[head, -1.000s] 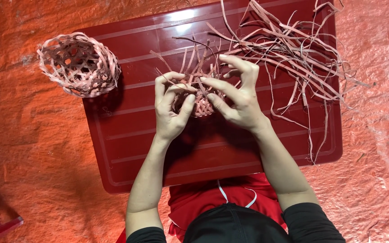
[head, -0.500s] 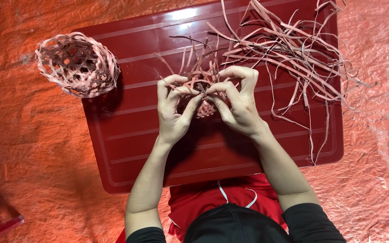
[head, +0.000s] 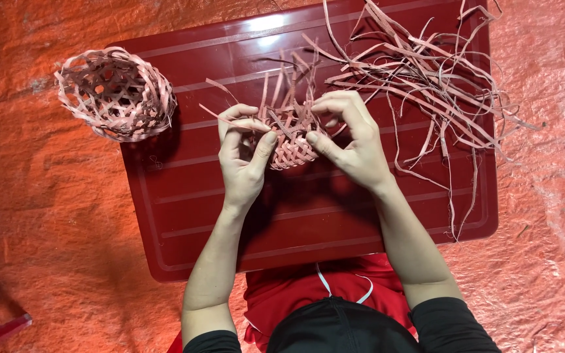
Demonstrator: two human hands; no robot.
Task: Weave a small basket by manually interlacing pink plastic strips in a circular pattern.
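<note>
Both hands have drawn closer together since a second ago: the right hand (head: 351,140), which then had its fingers lifted and spread above the work, now curls down onto it, and the left hand (head: 243,153) has tightened its pinch. Under everything lies a crinkled orange-red sheet (head: 40,216), and on it the dark red ribbed board (head: 184,216) that takes up the middle of the view, its near edge over the person's lap and its left edge just below the finished basket. That finished woven basket (head: 116,95) rests half on the board's far left corner and half on the sheet, tipped so its open mouth faces up and toward the camera; nothing shows inside it through the open lattice. A loose heap of flat pale strips (head: 420,78) covers the far right part of the board, with ends trailing over the right edge onto the sheet. The board's near half and its left middle are bare, leaving room around both forearms. Between the hands, raised slightly above the board's centre, is the small half-woven basket (head: 292,140), rounded base toward the person and free strip ends fanning away toward the far edge. Each hand is closed on it, thumb beneath and fingers on top, the left also pinching one strip that runs out leftward.
</note>
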